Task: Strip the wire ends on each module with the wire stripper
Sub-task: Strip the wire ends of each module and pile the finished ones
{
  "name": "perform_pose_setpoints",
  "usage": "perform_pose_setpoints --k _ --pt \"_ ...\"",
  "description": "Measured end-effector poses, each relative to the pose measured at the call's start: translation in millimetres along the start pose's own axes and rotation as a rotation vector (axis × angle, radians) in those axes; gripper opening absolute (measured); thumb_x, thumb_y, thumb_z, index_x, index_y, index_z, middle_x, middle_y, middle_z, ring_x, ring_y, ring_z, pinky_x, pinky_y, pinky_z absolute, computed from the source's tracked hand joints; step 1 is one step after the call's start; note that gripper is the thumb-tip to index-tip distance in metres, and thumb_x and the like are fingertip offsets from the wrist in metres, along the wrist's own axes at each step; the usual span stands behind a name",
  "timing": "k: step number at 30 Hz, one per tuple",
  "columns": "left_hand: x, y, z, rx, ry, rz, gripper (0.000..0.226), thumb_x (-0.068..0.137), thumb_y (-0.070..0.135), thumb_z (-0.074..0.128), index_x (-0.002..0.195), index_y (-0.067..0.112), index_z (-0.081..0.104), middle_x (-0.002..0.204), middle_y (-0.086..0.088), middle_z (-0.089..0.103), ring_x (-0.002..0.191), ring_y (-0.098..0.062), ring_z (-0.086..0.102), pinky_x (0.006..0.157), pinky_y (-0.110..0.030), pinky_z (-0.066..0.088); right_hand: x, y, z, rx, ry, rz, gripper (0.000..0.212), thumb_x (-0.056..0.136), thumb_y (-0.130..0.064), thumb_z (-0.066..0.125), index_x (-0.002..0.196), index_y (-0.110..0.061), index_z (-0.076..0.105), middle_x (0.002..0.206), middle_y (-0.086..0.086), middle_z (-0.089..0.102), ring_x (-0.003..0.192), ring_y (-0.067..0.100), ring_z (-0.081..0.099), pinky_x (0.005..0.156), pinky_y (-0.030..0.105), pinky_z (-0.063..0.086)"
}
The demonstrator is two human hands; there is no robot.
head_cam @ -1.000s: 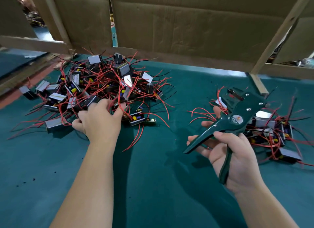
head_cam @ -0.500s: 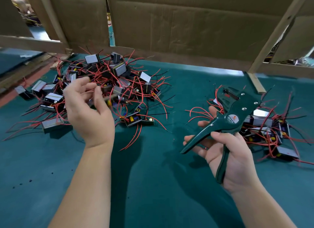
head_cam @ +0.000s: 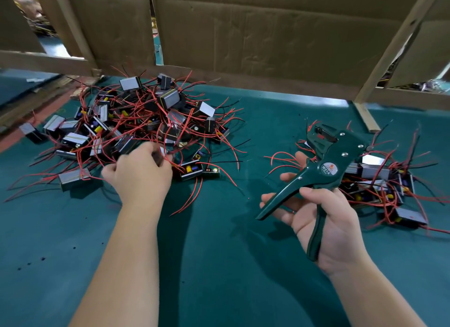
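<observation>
Modules [head_cam: 151, 122] lie heaped in a tangle of red wires [head_cam: 194, 195] at the far left of the tabletop [head_cam: 219, 266], directly under the left hand [head_cam: 138, 178], whose fingers curl into the heap's near edge; blur hides whether they grip one. Well apart, the right hand [head_cam: 326, 224] grips the wire stripper [head_cam: 323, 166], handles spread, nose pointing away toward the cardboard wall [head_cam: 267, 34], beside a smaller heap [head_cam: 379, 180]. Bare tabletop between the hands gives room to bring a wire across.

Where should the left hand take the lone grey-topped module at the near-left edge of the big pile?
Pinch the module across its boxy body's long sides, coming from above on the near side. It lies flat at the pile edge with its body exposed; red wires cross it and run into the tangle, so pulling them would likely drag neighbours.
</observation>
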State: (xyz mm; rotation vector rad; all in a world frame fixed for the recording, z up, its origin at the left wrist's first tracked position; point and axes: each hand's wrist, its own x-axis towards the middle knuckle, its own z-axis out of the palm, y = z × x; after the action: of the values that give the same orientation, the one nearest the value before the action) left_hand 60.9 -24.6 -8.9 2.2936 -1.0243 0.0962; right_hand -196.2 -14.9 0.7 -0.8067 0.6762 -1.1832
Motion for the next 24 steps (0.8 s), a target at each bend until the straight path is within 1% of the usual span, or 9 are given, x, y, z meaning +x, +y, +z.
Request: perform_pose_setpoints --k 3,5,6,8,10,13,15,19,24 --pt "0.9 1.5 -5.1 -0.302 0.387 0.047 0.024 0.087 0.029 0.06 0.111 0.025 0.064 0.099 0.007 0.069 0.096 -0.021 0.058 0.098 -0.043 0.026 -0.2 -1.2 0.4 0.012 0.001 0.001 0.056 0.072 -0.006 0.05 0.127 -0.016 0.058 0.096 0.014 0.061 0.075 0.047 0.066 0.064 0.048 0.056" --pt "-1.5 6.2 -8.7 -0.596 0.61 0.216 0.029 0.092 0.028 0.06 0.116 0.011 0.057 0.104 0.018 0.062 0.093 -0.019 0.06 0.096 -0.043 0.039 -0.4 -1.6 0.9 0.017 0.003 0.001 0.056 0.072 -0.006 0.05 0.126 -0.016 0.058 0.096 0.014 0.061 0.075 0.047 0.066 0.064 0.048 0.056" --pt "-5.2 10.5 -9.7 -0.767 0.631 0.303 0.032 0.094 0.027 0.059 0.117 0.006 0.05 0.104 0.022 0.06 0.091 -0.023 0.064 0.089 -0.045 0.047 -0.3 -1.5 1.5 0.019 0.003 0.002 0.056 0.072 -0.006 0.05 0.126 -0.016 0.058 0.096 0.014 0.061 0.075 0.047 0.066 0.064 0.049 0.056" --pt "-14.9 21.8 -11.2 -1.01 0.48 0.412 0.033 0.095 0.022 0.059 0.118 0.011 0.039 0.097 0.02 0.063 0.077 -0.027 0.069 0.069 -0.04 0.056 -0.1 -1.5 2.3 0.02 0.0 0.006 0.057 0.071 -0.007 0.049 0.127 -0.015 0.058 0.096 0.014 0.06 0.075 0.047 0.066 0.064 0.049 0.056" --pt "-26.2 32.9 -11.3 -1.048 0.169 0.436 0.025 0.091 0.018 0.063 0.11 0.024 0.047 0.083 0.012 0.064 0.061 -0.017 0.069 0.054 -0.027 0.054 -0.5 -1.7 2.5 0.016 -0.018 0.017 0.058 0.071 -0.008 0.049 0.128 -0.016 0.057 0.096 0.014 0.062 0.076 0.047 0.066 0.065 0.049 0.056" --pt "-41.2 45.9 -5.0 -1.07 -0.369 0.289 0.011 0.082 0.019 0.064 0.084 0.029 0.062 0.086 0.007 0.067 0.06 -0.021 0.07 0.053 -0.034 0.056 -1.4 -3.0 3.0 0.005 -0.078 0.057 0.062 0.068 -0.012 0.054 0.13 -0.015 0.055 0.096 0.019 0.066 0.077 0.044 0.066 0.07 0.052 0.056" --pt "-46.4 51.0 -1.6 -1.137 -0.615 0.165 0.009 0.084 0.018 0.065 0.082 0.026 0.064 0.095 0.003 0.071 0.071 -0.028 0.072 0.053 -0.036 0.056 -1.1 -3.8 3.8 0.004 -0.12 0.098 0.069 0.063 -0.018 0.06 0.131 -0.014 0.054 0.095 0.025 0.067 0.077 0.043 0.066 0.073 0.053 0.055" --pt "-51.2 55.8 -0.8 -1.253 -0.804 0.079 0.02 0.086 0.027 0.062 0.077 0.01 0.056 0.087 -0.006 0.073 0.076 -0.023 0.072 0.054 -0.031 0.057 -1.4 -3.8 5.4 -0.01 -0.168 0.157 0.068 0.062 -0.023 0.062 0.13 -0.014 0.055 0.093 0.03 0.066 0.077 0.044 0.065 0.071 0.051 0.055" --pt "-54.0 57.7 -2.8 -1.346 -0.853 0.038 0.016 0.083 0.028 0.06 0.077 0.014 0.062 0.083 -0.005 0.072 0.08 -0.021 0.071 0.058 -0.031 0.056 -2.6 -2.0 6.8 0.001 -0.188 0.194 0.066 0.062 -0.021 0.062 0.128 -0.012 0.057 0.087 0.028 0.064 0.076 0.046 0.063 0.069 0.053 0.054"
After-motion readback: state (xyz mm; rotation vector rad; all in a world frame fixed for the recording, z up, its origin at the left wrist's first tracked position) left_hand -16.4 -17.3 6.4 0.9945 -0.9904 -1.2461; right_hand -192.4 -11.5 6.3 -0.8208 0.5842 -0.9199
